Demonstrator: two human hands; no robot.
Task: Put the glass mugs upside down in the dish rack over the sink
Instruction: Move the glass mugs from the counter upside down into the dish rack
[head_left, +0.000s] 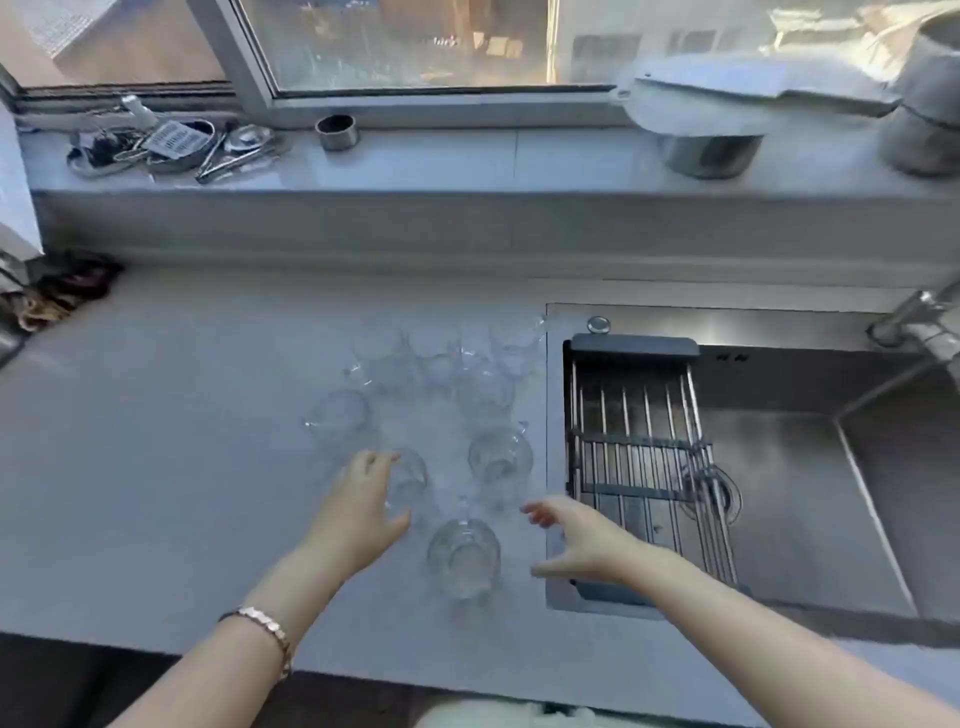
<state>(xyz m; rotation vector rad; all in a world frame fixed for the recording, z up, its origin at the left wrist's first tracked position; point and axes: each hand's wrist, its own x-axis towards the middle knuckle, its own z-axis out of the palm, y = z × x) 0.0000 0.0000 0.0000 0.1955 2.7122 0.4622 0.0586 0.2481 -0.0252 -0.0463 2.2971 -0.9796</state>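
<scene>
A cluster of clear glass mugs (441, 415) with small handles was seen standing upright on the pale grey worktop (182, 415), just left of the stainless steel sink (831, 467). They were nearly invisible against the surface, only rims and highlights marking them. The nearest mug (463, 558) stood apart from the rest, between the two hands. The left hand (358, 512) was wrapped partly around a small mug (408, 480), its grip apparently closing on the glass, though a firm hold could not be confirmed. The right hand (576, 545) was spread, grasping nothing, beside the nearest mug and above the sink's edge. The dark-framed metal dish rack (644, 457) lay across the sink's left part with nothing in it, so no mug had been placed. Because the mugs were crowded and hard to see, a neighbour might be knocked during a lift; a slippery glass might also be dropped while being inverted over the steel bars.
</scene>
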